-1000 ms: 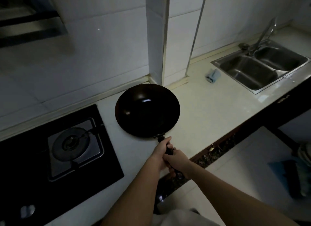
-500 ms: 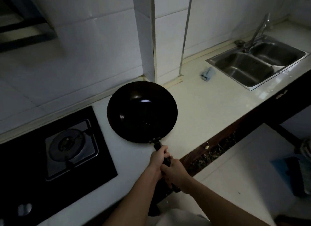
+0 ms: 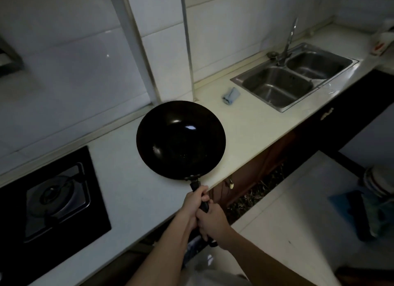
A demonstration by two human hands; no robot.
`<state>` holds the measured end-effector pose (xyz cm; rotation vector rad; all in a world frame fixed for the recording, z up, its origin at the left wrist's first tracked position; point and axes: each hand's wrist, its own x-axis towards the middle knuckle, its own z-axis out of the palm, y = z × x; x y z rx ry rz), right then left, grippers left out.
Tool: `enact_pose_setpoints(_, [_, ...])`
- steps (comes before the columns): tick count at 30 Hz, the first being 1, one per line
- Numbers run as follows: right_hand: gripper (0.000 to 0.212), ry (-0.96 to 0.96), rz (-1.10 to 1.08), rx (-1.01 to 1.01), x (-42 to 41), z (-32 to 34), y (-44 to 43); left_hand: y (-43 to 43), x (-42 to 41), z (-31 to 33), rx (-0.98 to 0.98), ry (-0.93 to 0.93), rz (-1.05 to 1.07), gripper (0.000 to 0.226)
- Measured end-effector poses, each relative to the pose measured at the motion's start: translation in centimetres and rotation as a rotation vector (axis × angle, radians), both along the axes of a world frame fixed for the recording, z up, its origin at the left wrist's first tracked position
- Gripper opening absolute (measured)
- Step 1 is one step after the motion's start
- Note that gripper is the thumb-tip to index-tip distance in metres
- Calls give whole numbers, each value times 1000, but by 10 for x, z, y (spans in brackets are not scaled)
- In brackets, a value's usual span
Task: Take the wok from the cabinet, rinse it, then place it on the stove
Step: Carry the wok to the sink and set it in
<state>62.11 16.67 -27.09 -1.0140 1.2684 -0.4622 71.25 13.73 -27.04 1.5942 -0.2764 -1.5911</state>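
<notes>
Gripping: left hand (image 3: 195,202), right hand (image 3: 213,221) clench wok handle (image 3: 194,184).
Wok (image 3: 181,138): shifted from gas stove (image 3: 57,198) toward blue cloth (image 3: 230,96).
Hidden: wok handle mostly under fingers (image 3: 202,198); gas stove cut off left.

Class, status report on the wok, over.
Left hand and right hand both gripping the handle. Wok above counter, between stove and sink. Nothing seen blocking the stove.

wok (image 3: 181,138) shifted right, farther from stove (image 3: 57,198), nearer sink (image 3: 277,89)
</notes>
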Motion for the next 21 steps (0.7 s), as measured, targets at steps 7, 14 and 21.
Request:
enact_pose_setpoints(7, [20, 38, -98, -17, -43, -1, -23, -31, -49, 7, 21, 28, -116, 33])
enact_pose_setpoints(14, [10, 93, -234, -22, -80, 1, -87, -106, -89, 2, 12, 102, -227, 30])
enact_pose_setpoints(21, [16, 105, -359, -19, -119, 15, -147, -184, -134, -1, 3, 121, -408, 27])
